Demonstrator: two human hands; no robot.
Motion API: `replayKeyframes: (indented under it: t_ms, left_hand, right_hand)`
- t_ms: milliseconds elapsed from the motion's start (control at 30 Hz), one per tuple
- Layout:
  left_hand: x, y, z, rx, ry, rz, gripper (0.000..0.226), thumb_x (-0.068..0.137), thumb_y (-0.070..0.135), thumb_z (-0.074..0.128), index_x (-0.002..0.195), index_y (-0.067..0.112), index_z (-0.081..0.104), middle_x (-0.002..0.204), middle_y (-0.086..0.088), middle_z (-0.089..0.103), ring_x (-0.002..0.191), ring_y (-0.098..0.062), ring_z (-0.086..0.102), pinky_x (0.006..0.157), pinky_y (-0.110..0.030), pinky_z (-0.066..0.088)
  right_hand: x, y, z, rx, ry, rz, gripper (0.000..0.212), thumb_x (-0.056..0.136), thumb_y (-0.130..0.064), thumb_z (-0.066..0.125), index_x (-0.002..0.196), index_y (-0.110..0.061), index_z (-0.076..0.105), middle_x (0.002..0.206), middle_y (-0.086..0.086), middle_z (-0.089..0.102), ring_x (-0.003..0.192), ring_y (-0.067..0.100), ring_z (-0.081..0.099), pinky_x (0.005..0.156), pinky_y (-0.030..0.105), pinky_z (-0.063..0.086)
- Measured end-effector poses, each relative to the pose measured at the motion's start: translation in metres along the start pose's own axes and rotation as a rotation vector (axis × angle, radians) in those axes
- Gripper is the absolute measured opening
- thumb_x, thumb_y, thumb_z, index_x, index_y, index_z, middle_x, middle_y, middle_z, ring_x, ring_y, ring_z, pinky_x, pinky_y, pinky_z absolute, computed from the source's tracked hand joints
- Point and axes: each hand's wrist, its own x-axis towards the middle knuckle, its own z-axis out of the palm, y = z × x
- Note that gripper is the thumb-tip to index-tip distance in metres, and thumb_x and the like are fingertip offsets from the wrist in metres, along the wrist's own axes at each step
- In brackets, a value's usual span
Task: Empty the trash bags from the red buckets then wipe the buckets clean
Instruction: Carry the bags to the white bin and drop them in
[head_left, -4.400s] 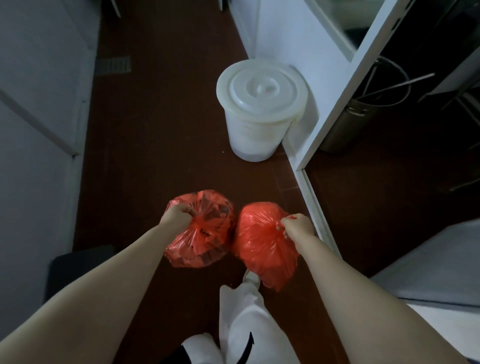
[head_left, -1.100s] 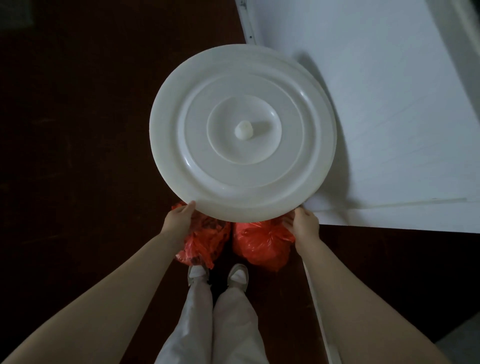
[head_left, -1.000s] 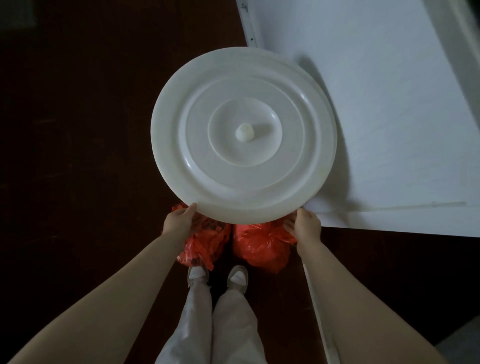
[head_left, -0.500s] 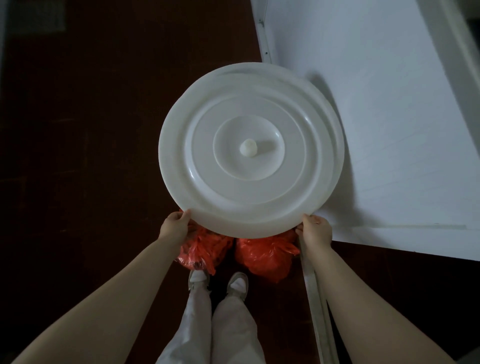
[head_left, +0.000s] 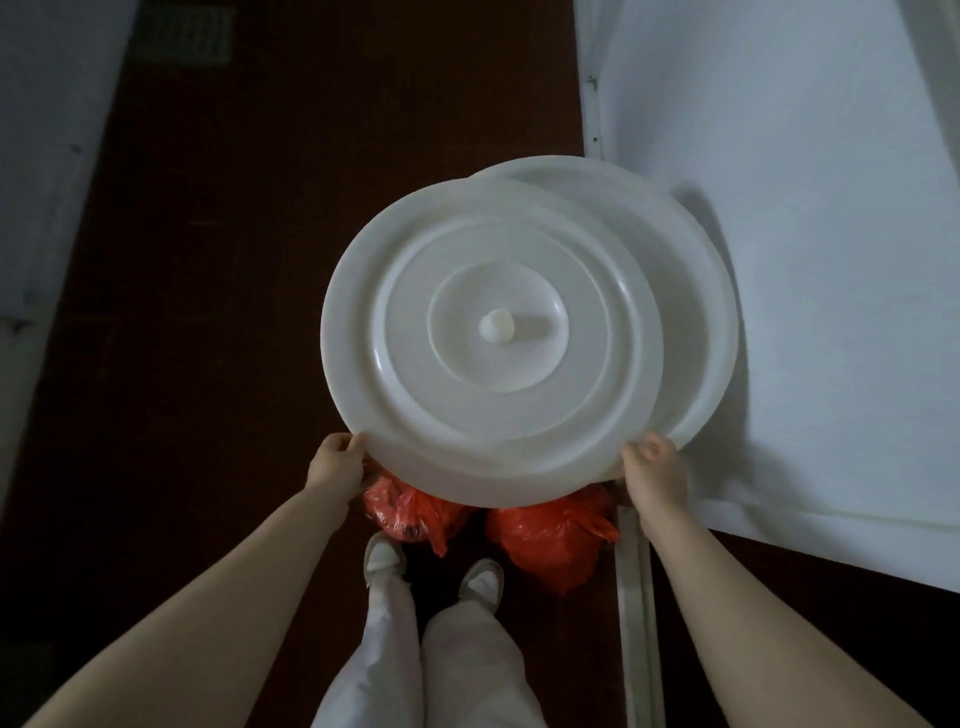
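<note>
A round white lid (head_left: 493, 332) with a small centre knob is held at its near edge by both hands. My left hand (head_left: 335, 462) grips the lower left rim, my right hand (head_left: 654, 473) the lower right rim. The lid sits shifted left of the big white bin, so the bin's rim (head_left: 696, 312) shows as a crescent on the right. Two tied red trash bags lie on the dark floor in front of my shoes, the left bag (head_left: 410, 512) and the right bag (head_left: 550, 540). The lid hides the tops of both bags. No red bucket is in view.
A white wall panel (head_left: 805, 260) stands right behind the bin. A pale door frame strip (head_left: 636, 597) runs along the floor by my right arm. Another white wall (head_left: 41, 156) lines the left, and a floor vent (head_left: 184, 34) lies far ahead on the dark floor.
I carried both bags to the bin and set them by my feet. In the last second the lid came off the bin and moved left and towards me, baring the bin's right rim.
</note>
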Motion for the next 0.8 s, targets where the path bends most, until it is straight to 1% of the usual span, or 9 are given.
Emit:
replayKeyframes:
  t_ms: [100, 167, 233, 300, 400, 467, 600, 667, 800]
  left_hand:
    - [0.004, -0.004, -0.012, -0.019, 0.052, -0.011, 0.014, 0.099, 0.028, 0.055, 0.101, 0.014, 0.057, 0.099, -0.012, 0.066, 0.091, -0.027, 0.068, 0.069, -0.033, 0.056]
    - [0.007, -0.005, -0.019, -0.04, 0.074, -0.018, 0.017, 0.099, 0.027, 0.055, 0.105, 0.011, 0.057, 0.095, -0.009, 0.065, 0.086, -0.024, 0.066, 0.068, -0.033, 0.056]
    - [0.012, -0.004, -0.028, -0.06, 0.091, -0.022, 0.022, 0.097, 0.027, 0.055, 0.109, 0.009, 0.059, 0.092, -0.007, 0.064, 0.08, -0.021, 0.064, 0.076, -0.038, 0.059]
    - [0.018, -0.001, -0.037, -0.059, 0.106, -0.02, 0.024, 0.096, 0.027, 0.055, 0.112, 0.009, 0.06, 0.092, -0.007, 0.064, 0.078, -0.02, 0.063, 0.084, -0.042, 0.059]
    - [0.025, 0.008, -0.052, -0.074, 0.11, -0.002, 0.028, 0.095, 0.026, 0.057, 0.119, 0.012, 0.059, 0.101, -0.009, 0.067, 0.085, -0.022, 0.067, 0.086, -0.043, 0.059]
    - [0.029, 0.014, -0.06, -0.065, 0.094, 0.023, 0.032, 0.095, 0.027, 0.057, 0.124, 0.015, 0.059, 0.108, -0.008, 0.067, 0.093, -0.023, 0.069, 0.085, -0.04, 0.059]
    - [0.036, 0.027, -0.076, -0.04, 0.076, 0.108, 0.027, 0.096, 0.017, 0.055, 0.122, 0.019, 0.063, 0.109, -0.002, 0.068, 0.1, -0.02, 0.068, 0.092, -0.038, 0.056]
    - [0.041, 0.035, -0.083, -0.094, 0.056, 0.108, 0.025, 0.097, 0.012, 0.054, 0.119, 0.018, 0.064, 0.112, -0.001, 0.069, 0.101, -0.019, 0.068, 0.094, -0.037, 0.054]
    - [0.052, 0.051, -0.09, -0.219, 0.002, 0.062, 0.019, 0.099, 0.008, 0.052, 0.113, 0.017, 0.062, 0.117, -0.006, 0.066, 0.106, -0.02, 0.066, 0.082, -0.03, 0.055]
  right_hand:
    - [0.004, -0.012, 0.006, -0.142, -0.054, -0.076, 0.018, 0.092, -0.017, 0.048, 0.109, -0.019, 0.046, 0.077, -0.001, 0.049, 0.079, 0.025, 0.051, 0.06, 0.032, 0.038]
    - [0.006, -0.018, 0.013, -0.134, -0.022, -0.051, 0.031, 0.093, -0.02, 0.049, 0.123, -0.011, 0.048, 0.095, 0.005, 0.059, 0.093, 0.03, 0.056, 0.073, 0.035, 0.043]
    - [0.007, -0.024, 0.022, -0.078, -0.013, 0.015, 0.057, 0.092, -0.027, 0.054, 0.144, -0.009, 0.039, 0.118, 0.01, 0.063, 0.106, 0.033, 0.06, 0.088, 0.038, 0.048]
    - [0.006, -0.029, 0.03, -0.026, -0.045, 0.04, 0.062, 0.089, -0.037, 0.06, 0.143, -0.015, 0.04, 0.12, 0.008, 0.062, 0.101, 0.033, 0.063, 0.091, 0.046, 0.053]
    - [0.004, -0.037, 0.042, -0.05, -0.083, 0.009, 0.055, 0.082, -0.056, 0.062, 0.123, -0.019, 0.055, 0.102, 0.002, 0.064, 0.09, 0.027, 0.064, 0.083, 0.045, 0.056]
    - [-0.001, -0.048, 0.05, -0.043, -0.077, -0.007, 0.058, 0.075, -0.063, 0.06, 0.112, -0.018, 0.06, 0.086, 0.002, 0.063, 0.076, 0.025, 0.061, 0.068, 0.039, 0.053]
    - [-0.014, -0.081, 0.072, 0.113, -0.154, -0.023, 0.03, 0.091, -0.04, 0.064, 0.104, -0.016, 0.051, 0.07, 0.006, 0.055, 0.047, 0.016, 0.048, 0.039, 0.024, 0.039]
    - [-0.019, -0.101, 0.085, 0.185, -0.256, -0.049, 0.022, 0.094, -0.035, 0.062, 0.101, -0.018, 0.048, 0.072, 0.008, 0.053, 0.045, 0.015, 0.047, 0.039, 0.024, 0.037]
    - [-0.031, -0.145, 0.11, 0.344, -0.404, -0.073, 0.006, 0.099, -0.021, 0.055, 0.103, -0.016, 0.055, 0.068, 0.002, 0.053, 0.047, 0.014, 0.046, 0.04, 0.025, 0.032]
